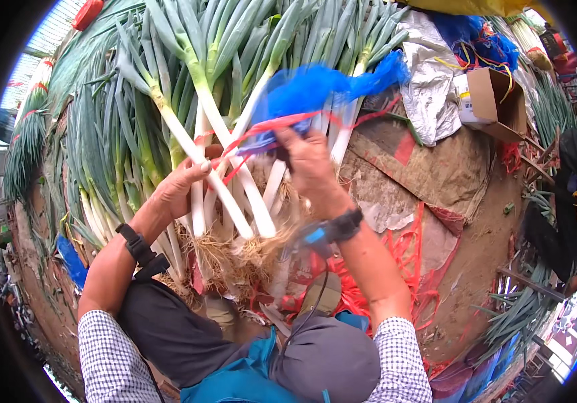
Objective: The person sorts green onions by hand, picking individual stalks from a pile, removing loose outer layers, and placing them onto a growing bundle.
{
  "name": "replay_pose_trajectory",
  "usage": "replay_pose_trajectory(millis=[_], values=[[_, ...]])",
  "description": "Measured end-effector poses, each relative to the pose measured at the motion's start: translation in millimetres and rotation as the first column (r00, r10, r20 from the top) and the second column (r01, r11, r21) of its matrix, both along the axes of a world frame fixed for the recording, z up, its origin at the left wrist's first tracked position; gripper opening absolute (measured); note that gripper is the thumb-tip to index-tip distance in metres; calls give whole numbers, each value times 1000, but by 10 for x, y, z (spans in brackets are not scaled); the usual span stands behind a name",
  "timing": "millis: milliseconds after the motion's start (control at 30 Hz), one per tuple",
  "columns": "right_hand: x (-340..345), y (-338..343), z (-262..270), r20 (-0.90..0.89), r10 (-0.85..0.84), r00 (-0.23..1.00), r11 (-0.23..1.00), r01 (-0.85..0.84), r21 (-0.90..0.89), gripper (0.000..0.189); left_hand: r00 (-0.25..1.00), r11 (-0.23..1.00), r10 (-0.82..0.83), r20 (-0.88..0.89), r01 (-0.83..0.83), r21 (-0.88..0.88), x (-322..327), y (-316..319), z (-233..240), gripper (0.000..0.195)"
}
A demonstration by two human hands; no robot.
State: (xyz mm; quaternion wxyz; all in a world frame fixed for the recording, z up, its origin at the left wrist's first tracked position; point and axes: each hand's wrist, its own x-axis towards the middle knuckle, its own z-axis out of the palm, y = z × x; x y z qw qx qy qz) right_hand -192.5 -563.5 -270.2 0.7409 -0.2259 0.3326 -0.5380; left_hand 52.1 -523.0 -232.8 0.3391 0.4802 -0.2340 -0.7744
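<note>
My left hand [180, 184] is closed around a loose bundle of large green onions [228, 136], its thumb pressed on a white stalk. Several stalks cross one another above the hand, and their roots [263, 252] hang towards me. A red plastic strip [278, 122] runs across the stalks from near my left fingers to my right hand [313, 166]. That hand is blurred, with its fingers pinched on the strip. Blue mesh netting [308, 90] lies just above the right hand, over the leaves; whether the fingers also grip it is unclear.
More green onions [107, 141] lie to the left and behind. Tangled red strips [404, 252] cover the ground near my right forearm. Farther right are a white woven sack [427, 75], an open cardboard box [495, 101] and a person in dark clothes [565, 211].
</note>
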Motion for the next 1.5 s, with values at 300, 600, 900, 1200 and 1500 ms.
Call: replay_pose_trajectory(millis=[300,600,900,1200,1500], values=[[-1674,374,1397,429,-222,876,797,416,-438,28,997,999,-15,74,12,40,58,-53,-61,50],[-3809,1127,551,-949,-209,-236,821,485,-301,21,991,996,-82,103,84,-8,-104,-78,-69,46],[-1211,-212,-420,-970,164,-182,977,-106,185,71,983,999,37,179,-32,-31,5,-17,-93,36],[-1375,224,-676,-487,-54,872,998,59,-7,26,965,992,25,262,9,-130,397,-99,70,27],[-1385,1672,-903,-596,100,797,930,138,340,16,967,997,-31,252,49,-64,177,-225,74,30]])
